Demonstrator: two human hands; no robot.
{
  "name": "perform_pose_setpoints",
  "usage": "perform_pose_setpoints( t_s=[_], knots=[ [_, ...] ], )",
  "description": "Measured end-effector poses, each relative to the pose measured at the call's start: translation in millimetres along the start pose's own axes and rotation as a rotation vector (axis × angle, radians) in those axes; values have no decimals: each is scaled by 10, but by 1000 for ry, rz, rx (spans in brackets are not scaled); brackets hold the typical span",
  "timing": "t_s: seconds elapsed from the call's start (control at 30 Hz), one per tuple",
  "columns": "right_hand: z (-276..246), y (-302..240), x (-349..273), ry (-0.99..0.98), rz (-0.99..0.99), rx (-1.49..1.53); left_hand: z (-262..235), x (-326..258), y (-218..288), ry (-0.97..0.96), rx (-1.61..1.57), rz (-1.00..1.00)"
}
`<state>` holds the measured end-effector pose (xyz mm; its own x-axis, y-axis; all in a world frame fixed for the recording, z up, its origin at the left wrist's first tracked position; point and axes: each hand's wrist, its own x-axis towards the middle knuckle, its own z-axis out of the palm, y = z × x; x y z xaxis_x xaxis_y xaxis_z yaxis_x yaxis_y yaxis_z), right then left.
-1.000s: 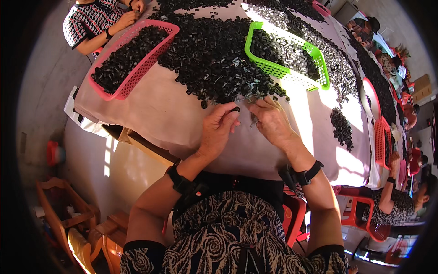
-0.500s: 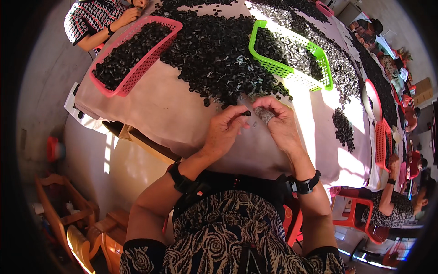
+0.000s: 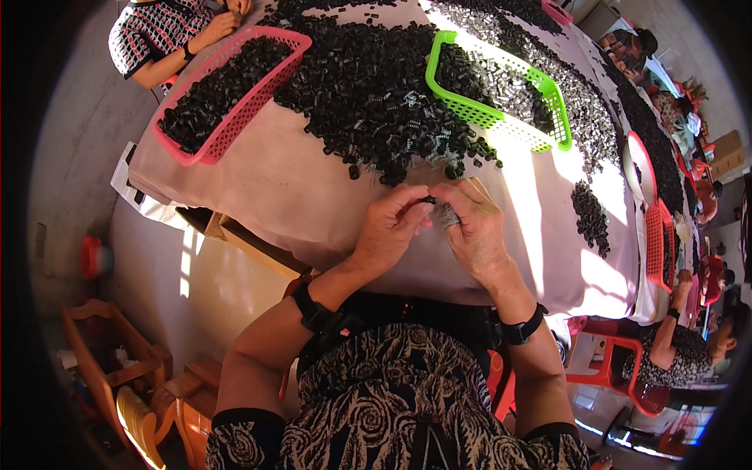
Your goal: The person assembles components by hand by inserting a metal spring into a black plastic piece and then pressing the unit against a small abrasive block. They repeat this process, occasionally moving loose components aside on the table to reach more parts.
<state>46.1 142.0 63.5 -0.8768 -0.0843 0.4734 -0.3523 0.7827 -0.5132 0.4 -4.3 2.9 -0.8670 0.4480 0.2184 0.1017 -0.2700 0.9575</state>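
My left hand [image 3: 388, 225] pinches a small black plastic part [image 3: 428, 200] between thumb and fingertips. My right hand [image 3: 476, 229] is closed, its fingertips meeting the left ones at that part. Under its curled fingers shows a grey, wiry clump [image 3: 446, 215] that looks like small metal springs. Both hands are just above the cloth-covered table [image 3: 313, 211]. Just beyond them spreads a large heap of small black plastic parts [image 3: 352, 94], with loose silvery springs [image 3: 380, 166] scattered at its near edge. My fingers partly hide the black part.
A pink basket [image 3: 227, 129] of black parts stands at the left, a green basket [image 3: 501, 124] at the right. A smaller black pile [image 3: 589, 218] lies farther right. Across the left corner sits another person [image 3: 160, 39]; more people sit along the right side, near a red basket [image 3: 659, 244].
My right hand has turned inward and moved slightly left and down, so its fingertips now meet my left hand at the black part. My left hand has barely moved.
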Motion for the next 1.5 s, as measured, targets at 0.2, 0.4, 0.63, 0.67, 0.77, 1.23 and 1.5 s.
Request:
perform_pose_setpoints(
  t_s=[0.2,0.4,0.63,0.67,0.77,1.23,1.5],
  knots=[
    [-27,-92,-18,-41,-112,-224,20,-5,-14,17,7,4],
    [-2,-157,-40,-51,-166,-375,26,-25,-20,17,63,60],
    [-37,8,-76,-1,74,92,19,-12,-45,-13,-15,9],
    [-59,19,-81,-2,74,92,20,-11,-37,-12,-15,8],
    [-96,17,-84,7,113,112,19,-16,-11,-23,-19,2],
    [-201,-1,-14,-87,107,134,28,-34,21,-91,59,55],
    [-215,5,-20,-102,149,148,32,-32,26,-122,106,104]
  ],
)
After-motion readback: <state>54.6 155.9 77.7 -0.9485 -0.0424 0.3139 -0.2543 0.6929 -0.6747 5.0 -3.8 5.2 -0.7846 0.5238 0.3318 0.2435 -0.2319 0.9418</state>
